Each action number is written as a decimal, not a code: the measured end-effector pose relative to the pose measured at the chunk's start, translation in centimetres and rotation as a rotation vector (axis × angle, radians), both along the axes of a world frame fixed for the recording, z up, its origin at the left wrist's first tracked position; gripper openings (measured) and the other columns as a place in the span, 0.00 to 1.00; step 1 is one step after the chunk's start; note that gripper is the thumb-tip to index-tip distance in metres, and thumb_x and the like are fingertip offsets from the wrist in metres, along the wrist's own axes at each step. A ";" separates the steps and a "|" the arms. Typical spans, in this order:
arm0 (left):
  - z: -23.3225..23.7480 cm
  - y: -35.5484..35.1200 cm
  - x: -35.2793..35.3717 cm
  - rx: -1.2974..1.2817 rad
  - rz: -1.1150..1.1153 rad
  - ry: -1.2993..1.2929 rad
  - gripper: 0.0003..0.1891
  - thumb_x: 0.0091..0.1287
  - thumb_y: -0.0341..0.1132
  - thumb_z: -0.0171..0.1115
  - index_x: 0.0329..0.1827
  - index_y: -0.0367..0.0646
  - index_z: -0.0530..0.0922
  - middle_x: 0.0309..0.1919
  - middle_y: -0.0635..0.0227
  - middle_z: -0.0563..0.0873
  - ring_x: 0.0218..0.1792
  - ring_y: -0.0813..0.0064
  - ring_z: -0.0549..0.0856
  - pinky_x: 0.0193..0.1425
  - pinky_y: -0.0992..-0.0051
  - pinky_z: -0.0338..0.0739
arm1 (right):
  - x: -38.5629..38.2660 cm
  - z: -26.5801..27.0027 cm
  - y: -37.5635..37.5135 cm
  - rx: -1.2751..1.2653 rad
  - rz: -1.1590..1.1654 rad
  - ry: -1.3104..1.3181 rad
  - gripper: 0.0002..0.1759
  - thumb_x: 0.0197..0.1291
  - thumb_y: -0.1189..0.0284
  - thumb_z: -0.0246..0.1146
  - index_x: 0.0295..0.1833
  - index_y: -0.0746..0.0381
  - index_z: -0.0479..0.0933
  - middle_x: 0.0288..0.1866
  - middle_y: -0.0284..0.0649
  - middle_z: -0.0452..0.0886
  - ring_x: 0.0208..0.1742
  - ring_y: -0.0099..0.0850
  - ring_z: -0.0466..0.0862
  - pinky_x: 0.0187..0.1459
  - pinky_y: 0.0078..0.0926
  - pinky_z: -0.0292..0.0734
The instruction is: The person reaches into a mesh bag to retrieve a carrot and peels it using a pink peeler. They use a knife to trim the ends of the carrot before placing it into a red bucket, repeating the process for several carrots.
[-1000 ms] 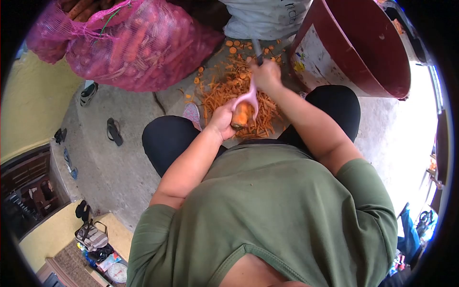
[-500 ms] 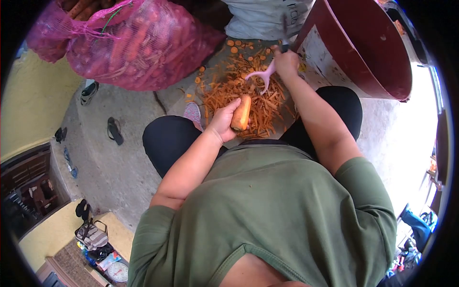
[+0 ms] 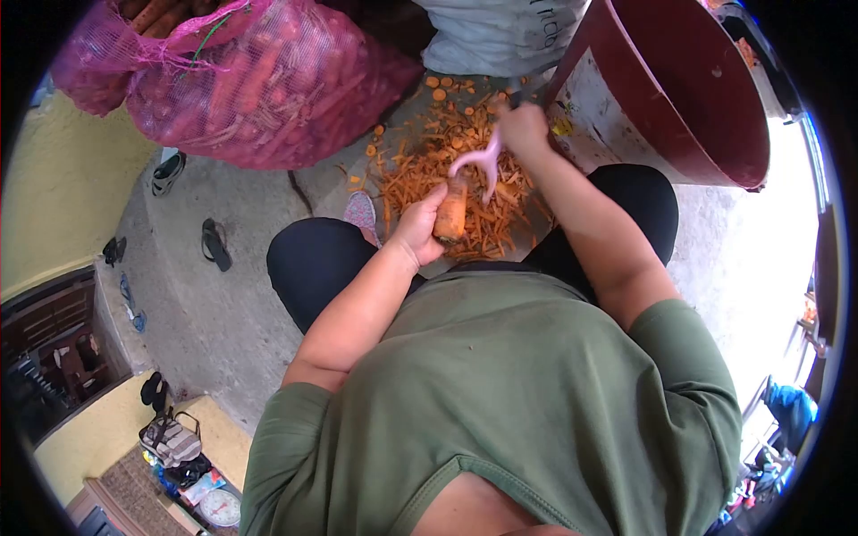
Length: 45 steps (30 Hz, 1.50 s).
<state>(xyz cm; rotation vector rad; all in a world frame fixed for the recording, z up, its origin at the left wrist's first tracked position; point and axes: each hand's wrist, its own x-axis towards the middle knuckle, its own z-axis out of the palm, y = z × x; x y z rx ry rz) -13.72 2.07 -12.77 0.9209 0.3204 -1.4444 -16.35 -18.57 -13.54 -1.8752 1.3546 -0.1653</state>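
My left hand [image 3: 420,225] is closed around a short, thick carrot [image 3: 452,214], partly peeled, over the floor between my knees. In my right hand [image 3: 525,130] is a pink Y-shaped peeler [image 3: 483,161], its forked head right at the carrot's upper end. A dark, blurred blade-like piece [image 3: 515,91] sticks out from the far side of that same hand. Orange peelings [image 3: 420,179] lie heaped on the ground beneath both hands, with several round carrot slices [image 3: 439,94] at the far edge of the heap.
A pink mesh sack [image 3: 268,89] full of carrots stands ahead on the left. A white sack [image 3: 500,40] is straight ahead, and a large dark-red tub [image 3: 617,107] stands to the right. Sandals [image 3: 214,246] lie on the concrete floor at left.
My right hand has moved slightly left and toward me, bringing the peeler's head to the carrot. My left hand has turned the carrot a little.
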 end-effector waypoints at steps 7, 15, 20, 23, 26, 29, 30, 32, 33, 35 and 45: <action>-1.3 -0.2 -0.3 0.037 -0.005 0.046 0.17 0.64 0.47 0.43 0.43 0.43 0.69 0.30 0.64 0.76 0.29 0.70 0.77 0.31 0.67 0.73 | -0.3 0.8 3.6 0.004 0.147 -0.014 0.25 0.49 0.52 0.57 0.27 0.68 0.75 0.25 0.50 0.77 0.31 0.41 0.79 0.36 0.34 0.72; -1.2 0.2 0.0 0.011 0.003 0.012 0.17 0.64 0.46 0.43 0.47 0.44 0.67 0.34 0.64 0.76 0.32 0.68 0.78 0.32 0.66 0.75 | -0.1 1.6 3.8 0.104 0.165 0.000 0.24 0.48 0.55 0.57 0.29 0.69 0.75 0.28 0.53 0.77 0.35 0.45 0.79 0.38 0.35 0.71; -1.1 0.4 -0.1 -0.007 -0.099 -0.041 0.17 0.63 0.47 0.45 0.46 0.43 0.69 0.34 0.64 0.77 0.32 0.70 0.78 0.32 0.67 0.75 | -0.1 -0.3 1.5 -0.042 0.088 0.055 0.23 0.49 0.54 0.56 0.30 0.66 0.76 0.31 0.52 0.78 0.35 0.44 0.79 0.39 0.35 0.72; -0.4 0.3 0.0 0.007 -0.106 -0.036 0.17 0.63 0.47 0.46 0.44 0.43 0.69 0.31 0.64 0.77 0.29 0.70 0.78 0.31 0.68 0.75 | -0.4 -2.0 -1.9 -0.080 -0.056 -0.039 0.26 0.48 0.52 0.57 0.27 0.69 0.76 0.26 0.52 0.78 0.31 0.43 0.79 0.36 0.34 0.72; -0.9 0.1 0.3 0.012 -0.042 0.011 0.16 0.63 0.46 0.44 0.44 0.44 0.69 0.32 0.64 0.76 0.32 0.70 0.78 0.33 0.68 0.74 | -0.2 0.5 0.9 0.012 0.036 -0.025 0.25 0.48 0.51 0.57 0.30 0.66 0.77 0.25 0.52 0.77 0.31 0.41 0.80 0.36 0.34 0.72; -1.1 0.0 0.3 0.052 0.035 0.048 0.16 0.64 0.46 0.43 0.44 0.43 0.69 0.34 0.64 0.76 0.35 0.70 0.77 0.35 0.67 0.74 | -0.9 4.5 5.8 0.176 0.251 -0.143 0.23 0.49 0.54 0.58 0.25 0.66 0.74 0.21 0.46 0.77 0.29 0.39 0.79 0.34 0.33 0.71; -1.1 -0.1 0.0 0.039 0.043 0.056 0.16 0.64 0.46 0.42 0.43 0.43 0.69 0.35 0.64 0.76 0.36 0.69 0.77 0.35 0.67 0.74 | -1.0 4.0 6.0 0.122 0.288 -0.160 0.23 0.49 0.54 0.57 0.25 0.67 0.74 0.21 0.47 0.77 0.29 0.39 0.79 0.34 0.33 0.72; -0.7 -0.1 -0.2 0.049 -0.019 0.005 0.17 0.64 0.47 0.42 0.43 0.42 0.69 0.33 0.63 0.76 0.34 0.69 0.77 0.34 0.66 0.74 | -0.8 2.8 5.7 0.019 0.240 -0.110 0.23 0.50 0.54 0.57 0.26 0.67 0.75 0.22 0.47 0.77 0.30 0.40 0.79 0.33 0.33 0.72; -0.7 0.1 -0.2 0.040 -0.040 0.009 0.17 0.64 0.47 0.42 0.43 0.42 0.69 0.33 0.63 0.76 0.33 0.69 0.77 0.34 0.66 0.74 | -0.4 2.1 4.4 -0.030 0.155 -0.045 0.23 0.50 0.54 0.56 0.26 0.67 0.75 0.22 0.48 0.77 0.30 0.40 0.80 0.33 0.34 0.72; -1.1 0.5 -0.1 0.023 -0.081 0.015 0.17 0.64 0.47 0.43 0.43 0.42 0.69 0.32 0.62 0.76 0.31 0.69 0.78 0.33 0.66 0.74 | 0.3 -1.0 0.3 -0.159 -0.018 0.101 0.24 0.51 0.53 0.55 0.27 0.66 0.76 0.24 0.49 0.78 0.31 0.41 0.80 0.33 0.35 0.72; -1.2 -0.1 -0.1 -0.006 -0.026 0.052 0.16 0.61 0.47 0.47 0.41 0.43 0.70 0.31 0.64 0.76 0.28 0.69 0.76 0.31 0.71 0.73 | -0.2 0.6 4.6 0.033 0.165 -0.055 0.22 0.47 0.55 0.59 0.29 0.67 0.76 0.24 0.49 0.77 0.31 0.40 0.78 0.35 0.34 0.71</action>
